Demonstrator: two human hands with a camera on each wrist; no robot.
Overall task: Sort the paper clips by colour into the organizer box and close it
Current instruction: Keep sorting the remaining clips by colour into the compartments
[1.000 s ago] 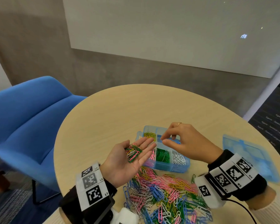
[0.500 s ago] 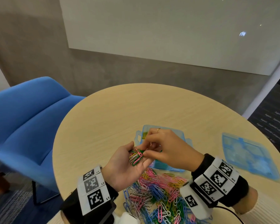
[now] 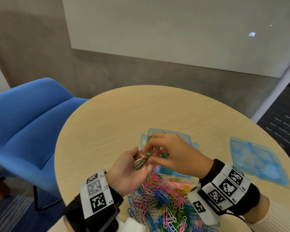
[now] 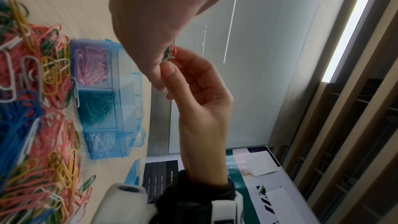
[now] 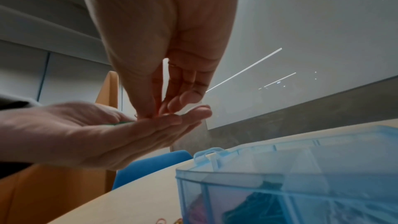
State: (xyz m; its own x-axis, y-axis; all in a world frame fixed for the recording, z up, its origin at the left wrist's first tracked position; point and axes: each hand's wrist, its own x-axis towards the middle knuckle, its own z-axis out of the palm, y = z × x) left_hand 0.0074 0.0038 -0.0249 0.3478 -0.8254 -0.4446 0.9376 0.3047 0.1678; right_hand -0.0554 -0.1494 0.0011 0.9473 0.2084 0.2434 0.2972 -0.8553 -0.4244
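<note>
My left hand (image 3: 129, 173) lies palm up over the table, with a small bunch of mixed paper clips (image 3: 141, 160) on its flat fingers. My right hand (image 3: 174, 153) reaches into that palm from the right and pinches a pink and green clip (image 4: 170, 52) with thumb and fingertips. Behind the hands stands the open blue organizer box (image 3: 189, 139), partly hidden by them. In the left wrist view the box (image 4: 120, 91) has pink, green and white clips in separate compartments. A big pile of mixed clips (image 3: 164, 198) lies on the table near me.
The box's loose blue lid (image 3: 256, 159) lies flat at the right of the round wooden table (image 3: 124, 118). A blue chair (image 3: 28, 123) stands to the left, beyond the table's edge. A dark printed board (image 3: 288, 128) leans at the far right.
My right hand came back from the box to my left palm and now pinches clips there. The left hand stayed palm up with its bunch.
</note>
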